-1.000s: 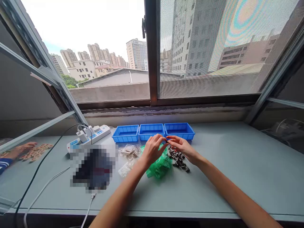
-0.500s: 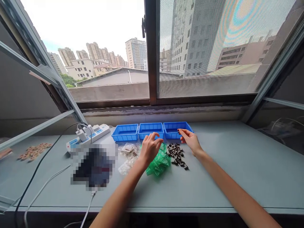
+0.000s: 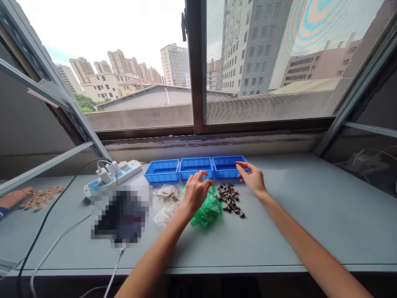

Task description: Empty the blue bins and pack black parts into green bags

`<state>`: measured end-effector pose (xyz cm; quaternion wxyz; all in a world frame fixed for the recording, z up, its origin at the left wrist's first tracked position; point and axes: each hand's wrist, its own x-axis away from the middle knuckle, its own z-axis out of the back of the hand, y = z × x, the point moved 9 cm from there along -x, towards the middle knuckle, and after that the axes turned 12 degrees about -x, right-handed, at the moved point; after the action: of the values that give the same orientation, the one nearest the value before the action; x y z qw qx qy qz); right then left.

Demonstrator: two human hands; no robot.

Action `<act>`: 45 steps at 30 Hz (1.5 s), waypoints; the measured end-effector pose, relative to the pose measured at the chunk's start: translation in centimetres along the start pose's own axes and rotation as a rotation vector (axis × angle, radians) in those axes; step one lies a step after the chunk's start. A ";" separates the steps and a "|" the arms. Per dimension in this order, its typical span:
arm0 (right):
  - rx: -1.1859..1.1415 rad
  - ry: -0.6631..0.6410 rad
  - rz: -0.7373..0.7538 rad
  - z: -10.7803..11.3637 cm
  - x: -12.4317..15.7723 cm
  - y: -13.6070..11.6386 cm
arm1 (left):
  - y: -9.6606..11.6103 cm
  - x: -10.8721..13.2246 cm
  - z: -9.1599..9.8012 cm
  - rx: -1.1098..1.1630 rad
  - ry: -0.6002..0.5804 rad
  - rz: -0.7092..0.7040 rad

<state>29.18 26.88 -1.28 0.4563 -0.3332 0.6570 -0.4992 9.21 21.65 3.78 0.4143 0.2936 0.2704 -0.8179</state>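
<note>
The grey desk (image 3: 297, 223) runs the full width of the view, and near its front edge a white cable (image 3: 115, 270) and a black cable (image 3: 34, 244) trail off toward the left. Further in, a crumpled green plastic bag (image 3: 208, 210) lies under the left hand (image 3: 195, 191), which hovers with fingers loosely curled and spread, gripping nothing that shows. Left of the bag lie a few small clear bags (image 3: 166, 202), flat and apparently set aside. Just right of it is a loose heap of small dark parts (image 3: 230, 198), spread out on the bare surface, probably so that single pieces can be picked out. Beyond the heap the right hand (image 3: 252, 179) is open, palm down, its fingers stretched to the front rim of the right blue tray (image 3: 225, 176); whether a tiny part sits at the fingertips is too small to tell. That tray stands touching the middle blue tray (image 3: 189, 177) and the left blue tray (image 3: 161, 179), in a row near the heap. A white power strip (image 3: 113, 177) with plugs lies to their left. At the far left edge another person's hand (image 3: 14, 197) rests by some small tan pieces (image 3: 46, 193). Behind everything a wide window (image 3: 198, 74) looks out on city buildings
</note>
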 end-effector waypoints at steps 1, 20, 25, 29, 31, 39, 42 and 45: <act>-0.005 -0.042 0.006 -0.5 0.1 -0.2 | 0.0 0.0 0.0 -0.005 0.002 0.001; 0.878 -0.430 0.023 -3.0 2.2 0.2 | 0.0 0.2 -0.7 0.009 -0.041 -0.004; 0.825 -0.447 0.022 -3.1 2.1 0.6 | 0.0 0.2 -0.9 -0.002 -0.076 0.000; 0.750 -0.435 0.013 -3.0 1.8 1.2 | 0.1 0.2 -0.9 -0.002 -0.066 -0.005; 0.707 -0.428 0.008 -2.9 1.7 1.6 | 0.0 0.3 -0.8 0.001 -0.055 0.000; 0.525 -0.358 -0.022 -2.8 1.4 1.3 | 0.0 0.2 -0.8 0.012 -0.060 0.010; 0.320 -0.361 -0.069 -3.5 1.8 0.5 | 0.0 0.2 -0.8 0.000 -0.065 0.008; 0.081 -0.452 -0.175 -5.0 3.0 0.1 | 0.2 0.1 -0.5 -0.006 -0.054 -0.007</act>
<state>23.41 26.00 -1.74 0.5595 -0.4736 0.4862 -0.4757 9.45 21.84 3.28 0.4195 0.2695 0.2626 -0.8261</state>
